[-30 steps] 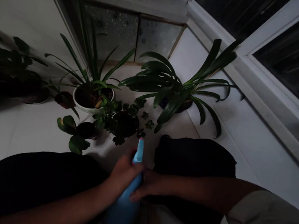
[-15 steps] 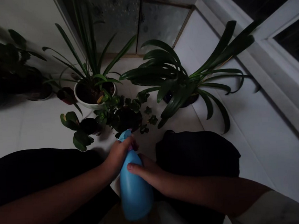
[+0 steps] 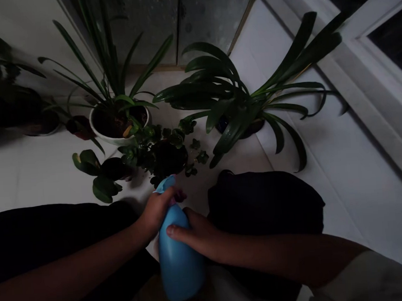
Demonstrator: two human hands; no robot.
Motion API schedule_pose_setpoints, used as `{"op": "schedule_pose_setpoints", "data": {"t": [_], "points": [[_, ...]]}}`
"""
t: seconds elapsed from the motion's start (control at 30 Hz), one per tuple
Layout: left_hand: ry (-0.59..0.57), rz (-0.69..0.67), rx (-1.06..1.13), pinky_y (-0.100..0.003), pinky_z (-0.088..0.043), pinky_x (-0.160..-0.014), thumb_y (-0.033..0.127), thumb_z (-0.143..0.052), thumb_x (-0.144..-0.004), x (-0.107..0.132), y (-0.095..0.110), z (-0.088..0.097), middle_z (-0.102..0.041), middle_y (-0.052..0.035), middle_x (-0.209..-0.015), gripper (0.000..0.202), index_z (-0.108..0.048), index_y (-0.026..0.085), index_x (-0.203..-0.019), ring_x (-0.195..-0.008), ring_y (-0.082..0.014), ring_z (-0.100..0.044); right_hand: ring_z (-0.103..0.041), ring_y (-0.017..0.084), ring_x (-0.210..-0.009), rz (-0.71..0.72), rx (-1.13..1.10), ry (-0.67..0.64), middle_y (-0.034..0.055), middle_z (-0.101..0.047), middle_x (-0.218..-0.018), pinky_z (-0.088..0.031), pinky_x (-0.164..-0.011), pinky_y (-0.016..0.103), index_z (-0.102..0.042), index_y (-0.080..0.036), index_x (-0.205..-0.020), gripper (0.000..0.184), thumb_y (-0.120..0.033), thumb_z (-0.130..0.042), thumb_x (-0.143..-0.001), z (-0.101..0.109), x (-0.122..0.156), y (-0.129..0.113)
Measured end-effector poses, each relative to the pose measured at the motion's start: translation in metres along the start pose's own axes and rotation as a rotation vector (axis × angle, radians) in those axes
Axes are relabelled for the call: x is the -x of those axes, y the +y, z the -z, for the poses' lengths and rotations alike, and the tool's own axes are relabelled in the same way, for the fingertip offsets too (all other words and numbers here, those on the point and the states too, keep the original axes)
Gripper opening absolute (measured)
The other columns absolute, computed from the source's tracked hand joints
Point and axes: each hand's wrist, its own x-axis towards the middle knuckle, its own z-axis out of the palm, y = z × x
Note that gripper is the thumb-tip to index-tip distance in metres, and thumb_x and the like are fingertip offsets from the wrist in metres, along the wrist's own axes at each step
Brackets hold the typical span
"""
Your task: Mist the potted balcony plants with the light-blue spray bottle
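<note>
As I view the scene remotely through the head camera, I list first one blue spray bottle [image 3: 180, 263], held between the knees, spray head towards the plants, base nearest the camera.

Left hand [image 3: 156, 207]: wrapped round the bottle's neck, just below the spray head, beside a pink part; I cannot tell whether the trigger is pressed.

Right hand [image 3: 200, 234]: gripping the bottle's body from the right, thumb laid across its front.

Beyond the spray head, I record one trailing small-leaved plant [image 3: 147, 157] in a dark pot; in my view its lower edge meets the bottle's top, contact uncertain.

Just left of it: one small dark pot [image 3: 116, 168], with broad leaves.

Behind: one white pot [image 3: 111, 140], holding a tall, narrow-leaved plant; near its left side, one small reddish pot [image 3: 81, 127].

Right: one large strap-leaved plant [image 3: 224, 97], leaves arching both ways.

All pots listed stand on pale floor [image 3: 57, 175]; lighting dim.
</note>
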Motion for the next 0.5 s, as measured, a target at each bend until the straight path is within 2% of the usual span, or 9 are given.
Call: {"op": "schedule_pose_setpoints", "data": {"t": [0.13,0.27,0.4,0.5], "points": [[0.034,0.06,-0.044,-0.038,-0.05,-0.08,0.052,-0.058,-0.064,0.002,-0.007,0.0,-0.07,-0.0077,-0.072,0.033,-0.064,0.02,-0.061,-0.08,-0.0271,-0.065,-0.069,0.032,-0.107,-0.001,-0.005,-0.004,0.0111,-0.073,-0.114,-0.051,-0.082,0.04,-0.062,-0.018,-0.116,0.056,-0.063,-0.065,-0.082,-0.001,0.002,0.004],[0.1,0.061,-0.134,-0.038,-0.048,-0.077,0.055,-0.055,-0.064,0.009,0.0,-0.002,-0.067,-0.0064,-0.069,0.035,-0.063,0.022,-0.06,-0.077,-0.026,-0.062,-0.069,0.033,-0.106,0.018,0.042,-0.003,0.0127,-0.073,-0.114,-0.051,-0.083,0.04,-0.062,-0.017,-0.117,0.059,-0.063,-0.065,-0.081,0.001,0.002,0.004],[0.062,0.039,-0.107,-0.037,-0.049,-0.08,0.054,-0.056,-0.068,0.003,0.001,0.001,-0.068,-0.0066,-0.073,0.033,-0.063,0.022,-0.063,-0.08,-0.026,-0.063,-0.069,0.033,-0.107,-0.004,0.049,-0.001,0.0126,-0.073,-0.113,-0.052,-0.082,0.04,-0.063,-0.017,-0.116,0.058,-0.063,-0.065,-0.081,0.004,-0.003,-0.001],[0.011,-0.064,-0.129,-0.039,-0.05,-0.088,0.05,-0.053,-0.074,-0.008,0.0,0.01,-0.07,-0.0074,-0.078,0.032,-0.066,0.021,-0.066,-0.087,-0.0279,-0.065,-0.069,0.033,-0.107,-0.004,-0.003,0.001,0.0119,-0.074,-0.112,-0.052,-0.081,0.039,-0.066,-0.017,-0.11,0.055,-0.063,-0.067,-0.08,0.003,-0.009,-0.009]]}}
